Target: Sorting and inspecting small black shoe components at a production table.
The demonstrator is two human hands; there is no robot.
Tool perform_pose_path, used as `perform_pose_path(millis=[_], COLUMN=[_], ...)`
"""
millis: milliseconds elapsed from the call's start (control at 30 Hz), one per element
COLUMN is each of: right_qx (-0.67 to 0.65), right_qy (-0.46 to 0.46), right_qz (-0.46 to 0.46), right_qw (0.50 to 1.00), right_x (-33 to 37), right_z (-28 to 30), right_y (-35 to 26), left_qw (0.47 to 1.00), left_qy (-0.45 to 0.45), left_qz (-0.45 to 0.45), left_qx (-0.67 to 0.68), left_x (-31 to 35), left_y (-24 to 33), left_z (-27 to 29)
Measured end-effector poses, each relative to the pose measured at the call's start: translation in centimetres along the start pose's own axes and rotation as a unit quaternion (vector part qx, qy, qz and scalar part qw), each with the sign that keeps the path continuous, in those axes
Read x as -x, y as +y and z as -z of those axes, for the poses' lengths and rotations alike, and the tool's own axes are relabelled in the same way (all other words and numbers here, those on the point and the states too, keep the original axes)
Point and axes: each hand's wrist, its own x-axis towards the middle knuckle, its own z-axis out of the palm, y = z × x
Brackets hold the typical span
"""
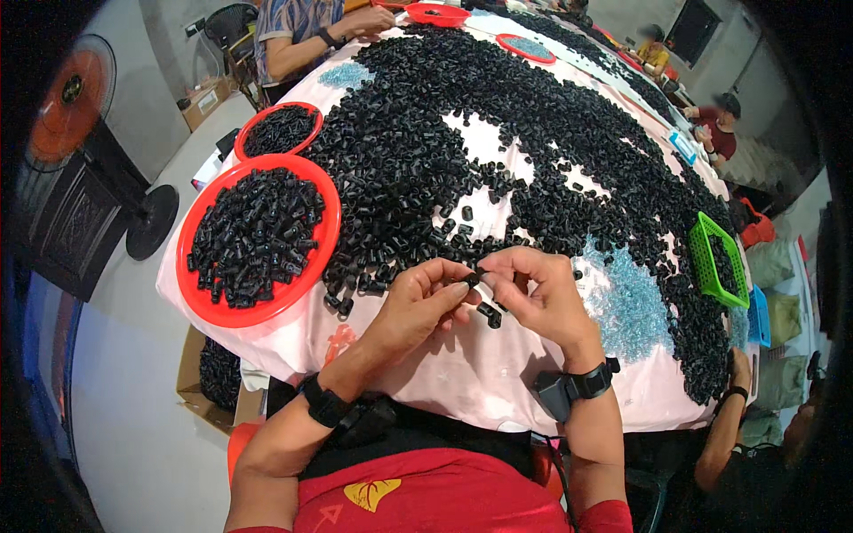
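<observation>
Near the table's front edge, my left hand pinches a small black plastic part between thumb and fingers. My right hand meets it from the other side, its thumb and forefinger closed right by that part; what they grip is too small to make out. Just below the fingertips, a loose black plastic part lies on the pink cloth. Beyond both hands spreads a large heap of similar black parts. A pile of small clear bluish pieces lies to the right of my right hand.
Two red trays stand at the left: a large one full of black parts, a smaller one of thin black pieces. A green basket sits at the right edge. A co-worker's arm is at the lower right; others sit farther off.
</observation>
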Motion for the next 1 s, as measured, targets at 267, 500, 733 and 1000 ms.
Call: perform_pose_path(millis=[267, 500, 733, 1000], right_qx=[-0.001, 0.018, 0.014, -0.046], right_qy=[-0.016, -0.02, -0.033, -0.056], right_qz=[0.065, 0.097, 0.138, 0.075], right_qw=[0.998, 0.995, 0.99, 0.995], right_x=[0.0, -0.1, -0.1, -0.2], right_z=[0.3, 0.3, 0.0, 0.0], right_y=[-0.3, -0.5, -0.3, -0.5], left_qw=[1.0, 1.0, 0.998, 0.999], left_qy=[0.009, 0.016, 0.021, 0.021], left_qz=[-0.009, 0.004, 0.006, -0.007], left_qx=[-0.01, 0.023, -0.054, -0.037], left_x=[-0.1, 0.1, 0.4, 0.3], left_y=[-0.3, 0.1, 0.8, 0.6], left_z=[-0.1, -0.8, -0.8, -0.6])
